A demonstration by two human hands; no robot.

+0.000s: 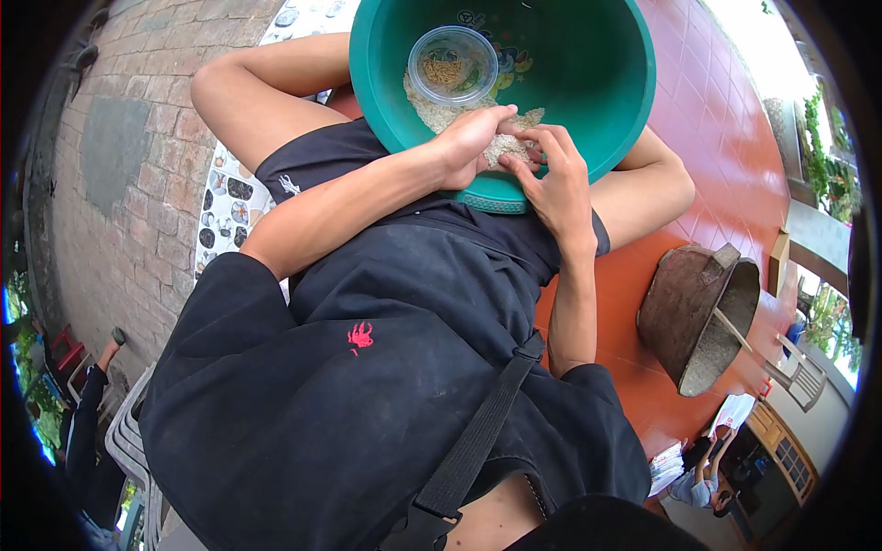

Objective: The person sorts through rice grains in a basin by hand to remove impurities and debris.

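A large green basin point(588, 92) rests on my lap, with pale rice-like grains point(436, 112) at its near side. My left hand point(473, 142) lies palm up in the basin, its fingers partly hidden behind the grains and the other hand. Opposite it, my right hand point(559, 174) bends its fingers over a small heap of grains point(503, 150); its thumb and fingertips touch the heap. Just beyond the hands, a clear round plastic tub point(480, 84) holds some yellowish-brown husks or grains point(444, 70).
A big brown pot point(675, 308) with grains and a stick point(732, 331) stands on the red tiled floor point(606, 367). Another person point(695, 487) is at the lower right near white sacks point(666, 468). At the lower left are a person's dark-clad legs point(84, 427) and stacked chairs point(133, 441).
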